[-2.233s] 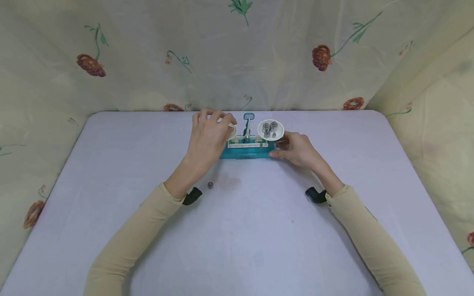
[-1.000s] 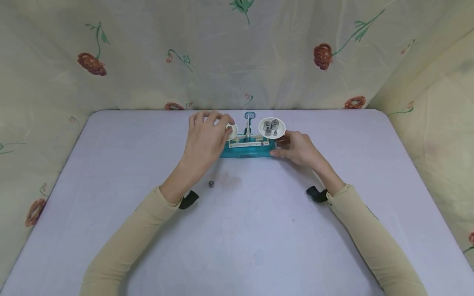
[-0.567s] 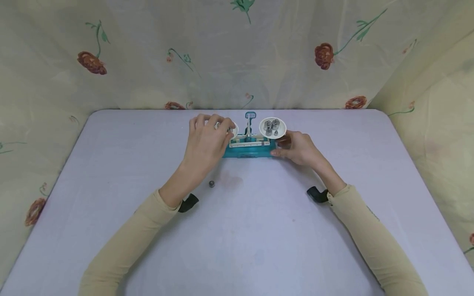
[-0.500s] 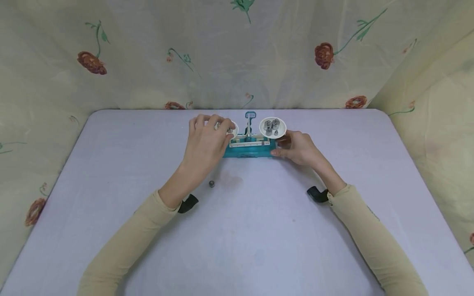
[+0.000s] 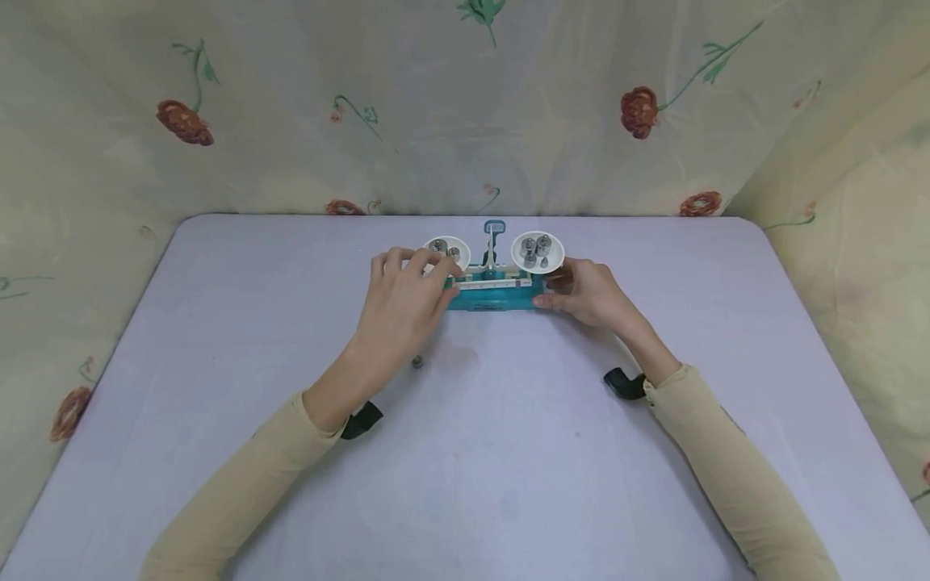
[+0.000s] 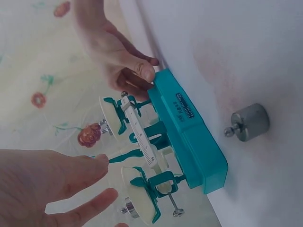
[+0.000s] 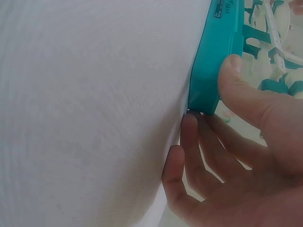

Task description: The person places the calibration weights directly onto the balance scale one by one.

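Observation:
A teal balance scale point(image 5: 497, 300) stands near the table's far edge. My right hand point(image 5: 584, 292) grips the right end of its base, thumb point(image 7: 232, 71) on the front face and fingers by the end. Metal weights point(image 5: 438, 246) lie in the left pan point(image 5: 462, 260); several more sit in the right pan point(image 5: 556, 257). My left hand point(image 5: 401, 300), fingers spread and loosely bent, hovers in front of the left pan and holds nothing. In the left wrist view, one cylindrical metal weight point(image 6: 253, 123) with a knob lies on the table before the scale.
The white-covered table point(image 5: 494, 476) spreads out on both sides and toward me. Behind it hangs a cream curtain point(image 5: 436, 121) with printed flowers. A black wrist mount point(image 5: 625, 384) juts from the right sleeve, close over the table.
My left hand has drawn back from over the left pan toward me, uncovering the weights in it. The right hand keeps its grip on the base, and the loose weight stays put.

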`<state>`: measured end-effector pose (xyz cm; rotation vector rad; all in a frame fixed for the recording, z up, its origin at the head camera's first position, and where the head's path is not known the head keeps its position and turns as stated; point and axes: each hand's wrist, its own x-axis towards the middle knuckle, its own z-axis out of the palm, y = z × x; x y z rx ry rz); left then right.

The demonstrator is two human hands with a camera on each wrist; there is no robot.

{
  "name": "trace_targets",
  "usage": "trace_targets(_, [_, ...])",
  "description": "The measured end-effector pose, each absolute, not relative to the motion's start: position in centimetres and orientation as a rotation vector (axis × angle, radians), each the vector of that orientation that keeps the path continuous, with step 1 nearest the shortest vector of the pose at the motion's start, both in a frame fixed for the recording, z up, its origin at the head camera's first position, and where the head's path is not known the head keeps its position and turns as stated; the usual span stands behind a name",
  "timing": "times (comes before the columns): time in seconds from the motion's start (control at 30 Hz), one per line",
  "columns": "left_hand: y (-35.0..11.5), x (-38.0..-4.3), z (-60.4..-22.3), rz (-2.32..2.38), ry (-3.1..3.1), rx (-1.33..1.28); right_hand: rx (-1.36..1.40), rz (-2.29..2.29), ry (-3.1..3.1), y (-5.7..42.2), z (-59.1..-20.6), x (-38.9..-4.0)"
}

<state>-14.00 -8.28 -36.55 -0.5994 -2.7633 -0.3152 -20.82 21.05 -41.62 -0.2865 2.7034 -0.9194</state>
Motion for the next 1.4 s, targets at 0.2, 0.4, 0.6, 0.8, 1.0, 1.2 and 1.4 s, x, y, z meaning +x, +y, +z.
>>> trace_targets(0.2, [-8.7, -13.2, -36.9, -0.330, -2.756, -0.627, -0.282, -0.925, 2.703, 21.2, -41.7, -20.8])
trace_targets(0.4, [-9.0, -12.5, -37.2, -0.324, -2.772, -0.655, -0.278, -0.921, 2.699, 21.2, -41.7, -20.8])
trace_targets(0.6, [-9.0, -11.9, -37.8, -0.281, -2.829, -0.653, -0.286, -0.923, 2.707, 21.2, -41.6, -20.8])
trace_targets(0.8, [-9.1, -11.5, -38.3, -0.199, -2.952, -0.657, -0.284, -0.922, 2.713, 21.3, -41.7, -20.9])
trace_targets(1.0, [-9.0, -11.5, -38.8, -0.159, -2.963, -0.664, -0.284, -0.920, 2.714, 21.1, -41.7, -20.9])
trace_targets(1.2, [-9.0, -11.5, -39.2, -0.130, -2.971, -0.645, -0.291, -0.915, 2.713, 21.1, -41.8, -21.0])
trace_targets(1.4, [-9.4, -11.4, -39.2, -0.142, -2.990, -0.655, -0.288, -0.917, 2.710, 21.0, -41.7, -20.9])
